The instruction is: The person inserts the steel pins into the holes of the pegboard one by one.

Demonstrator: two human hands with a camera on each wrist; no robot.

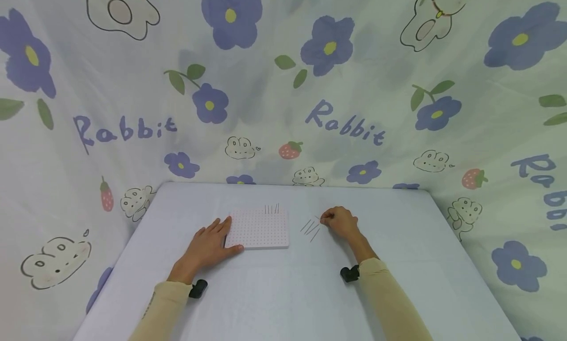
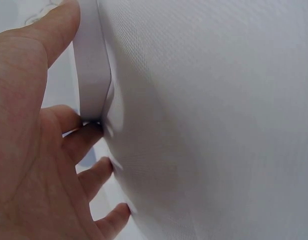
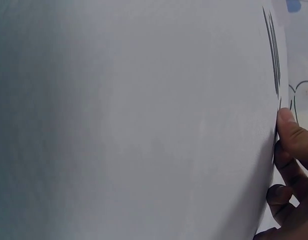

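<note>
A white board (image 1: 257, 235) dotted with rows of small holes lies flat on the table. Several thin dark needles (image 1: 271, 209) stand up along its far edge, towards the right. My left hand (image 1: 206, 246) rests at the board's left side with fingers spread; its thumb touches the near edge. In the left wrist view the board's side (image 2: 91, 60) shows beside the thumb. To the right of the board, several loose needles (image 1: 315, 234) lie slanted on the table. My right hand (image 1: 343, 224) is low beside them, thumb and fingers pinching a needle (image 3: 279, 103), mostly hidden by the fingertips.
A white cloth covers the table (image 1: 283, 296). Behind it and at both sides hangs a patterned curtain (image 1: 266, 95) with flowers and rabbits. Each wrist wears a small black camera, such as the right one (image 1: 350, 273).
</note>
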